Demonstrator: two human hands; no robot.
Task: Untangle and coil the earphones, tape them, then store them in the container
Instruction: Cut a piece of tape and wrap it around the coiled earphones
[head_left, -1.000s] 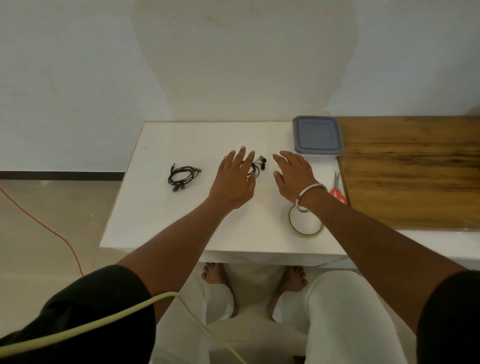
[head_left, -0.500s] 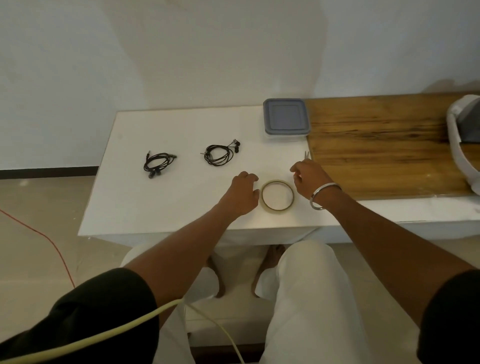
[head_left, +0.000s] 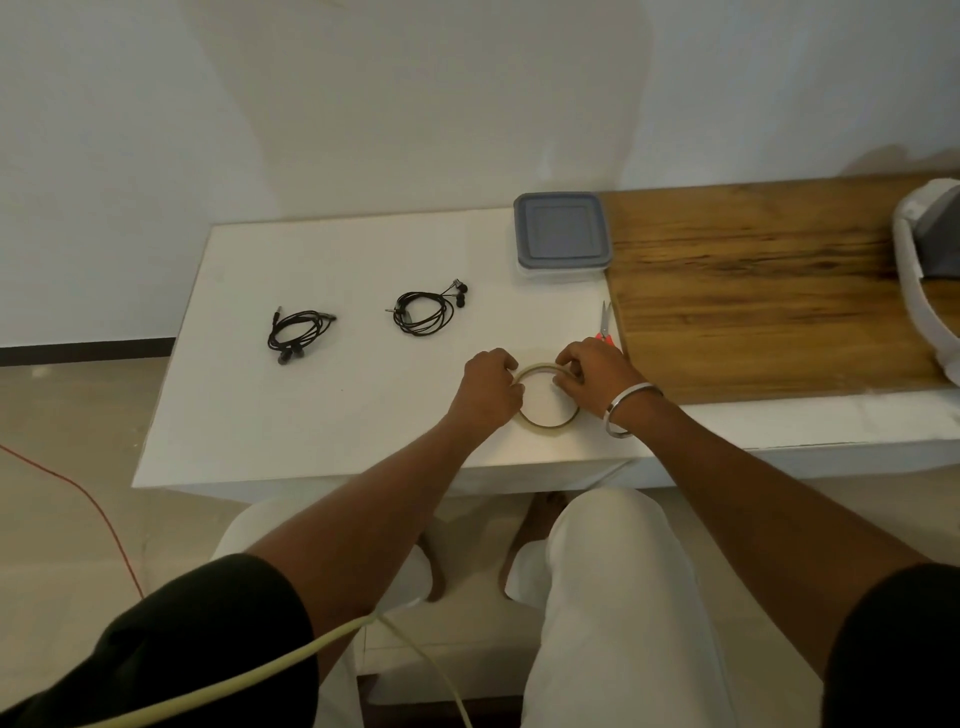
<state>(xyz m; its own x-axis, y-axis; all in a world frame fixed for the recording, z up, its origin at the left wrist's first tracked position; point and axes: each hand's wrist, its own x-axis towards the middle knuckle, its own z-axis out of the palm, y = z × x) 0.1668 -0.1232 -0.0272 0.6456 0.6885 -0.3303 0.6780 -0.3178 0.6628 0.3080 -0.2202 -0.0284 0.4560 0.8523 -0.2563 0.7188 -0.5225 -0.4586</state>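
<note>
Both hands curl on the tape roll (head_left: 548, 422) at the worktop (head_left: 332, 415) front, left hand (head_left: 488, 391) steadying, right hand (head_left: 589, 371) should find the end; coiled earphones (head_left: 427, 310) lie beyond, near the lidded container (head_left: 561, 235).

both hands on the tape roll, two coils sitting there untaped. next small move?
Probably peel up the free end of the thin clear tape roll: left hand and right hand both have a grip on its rim, while both coiled black earphone sets lie loose on the white table. The red-handled scissors lie just beyond the right hand for cutting.
</note>
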